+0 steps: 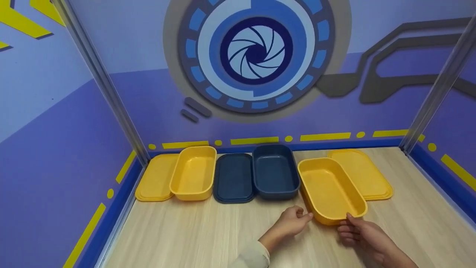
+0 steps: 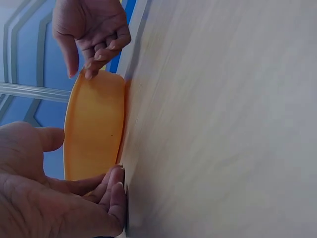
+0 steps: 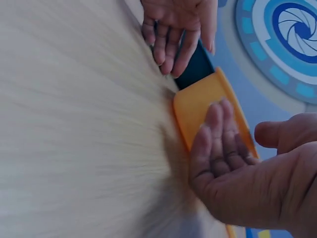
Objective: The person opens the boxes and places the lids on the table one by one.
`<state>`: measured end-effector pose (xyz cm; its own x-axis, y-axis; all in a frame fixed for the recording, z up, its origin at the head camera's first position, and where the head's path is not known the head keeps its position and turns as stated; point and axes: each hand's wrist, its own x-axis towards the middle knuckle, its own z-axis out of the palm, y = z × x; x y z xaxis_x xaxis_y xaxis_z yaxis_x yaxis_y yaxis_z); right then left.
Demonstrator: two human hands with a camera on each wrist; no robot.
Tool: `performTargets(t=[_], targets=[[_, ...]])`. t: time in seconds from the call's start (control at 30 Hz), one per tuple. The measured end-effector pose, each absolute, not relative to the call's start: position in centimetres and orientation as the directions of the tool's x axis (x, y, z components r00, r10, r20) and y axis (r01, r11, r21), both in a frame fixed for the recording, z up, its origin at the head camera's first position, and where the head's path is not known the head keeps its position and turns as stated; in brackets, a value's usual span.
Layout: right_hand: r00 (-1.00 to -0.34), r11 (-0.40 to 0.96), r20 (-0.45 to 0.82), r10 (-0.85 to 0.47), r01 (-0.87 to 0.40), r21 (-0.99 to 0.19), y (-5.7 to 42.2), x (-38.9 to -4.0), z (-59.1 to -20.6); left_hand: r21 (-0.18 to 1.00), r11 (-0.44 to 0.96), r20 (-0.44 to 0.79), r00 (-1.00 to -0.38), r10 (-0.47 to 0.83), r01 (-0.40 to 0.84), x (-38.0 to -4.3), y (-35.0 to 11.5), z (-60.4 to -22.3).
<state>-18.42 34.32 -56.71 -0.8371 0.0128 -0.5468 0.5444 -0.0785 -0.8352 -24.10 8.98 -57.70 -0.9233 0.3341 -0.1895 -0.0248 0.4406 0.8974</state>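
A yellow rectangular container (image 1: pixel 329 193) stands at an angle on the table, its near end toward me. By its near left corner is my left hand (image 1: pixel 293 222), fingers loosely bent and holding nothing. My right hand (image 1: pixel 366 234) is at the near right end, thumb tip over the rim in the head view. Seen from the right wrist, the right thumb (image 3: pixel 270 134) stands apart from the fingers, which are in front of the container's yellow wall (image 3: pixel 198 101). Whether those fingers touch the wall is hard to tell. A yellow lid (image 1: pixel 366 175) lies right of the container, partly hidden by it.
Left of this container stands a dark blue container (image 1: pixel 275 173), beside a dark blue lid (image 1: pixel 234 178). Farther left are another yellow container (image 1: pixel 194 173) and a yellow lid (image 1: pixel 156 178). Printed panels (image 1: pixel 241 130) wall in the wooden table (image 1: pixel 186 230) behind and at both sides.
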Motion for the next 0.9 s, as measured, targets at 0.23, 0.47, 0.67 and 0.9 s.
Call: performTargets(t=[0.23,0.47,0.67,0.9], targets=[[-0.850,-0.227,-0.524,0.048,0.501,-0.835,34.2,-19.5,-57.0,0.907,0.420,-0.120,-0.932,0.341,0.037,-23.2,7.8,-58.1],[-0.891,-0.187,-0.449,0.072,0.430,-0.883,33.4,-21.8,-57.2,0.873,0.468,-0.058,-0.924,0.379,0.137,-22.5,6.1,-56.9],[-0.910,-0.179,-0.404,0.089,0.384,-0.906,32.9,-24.3,-57.6,0.910,0.400,-0.065,-0.915,0.397,0.109,-22.2,4.1,-56.0],[-0.922,-0.056,-0.373,0.100,0.369,-0.928,32.8,-25.6,-57.6,0.919,0.386,-0.085,-0.915,0.394,0.081,-22.6,1.8,-56.2]])
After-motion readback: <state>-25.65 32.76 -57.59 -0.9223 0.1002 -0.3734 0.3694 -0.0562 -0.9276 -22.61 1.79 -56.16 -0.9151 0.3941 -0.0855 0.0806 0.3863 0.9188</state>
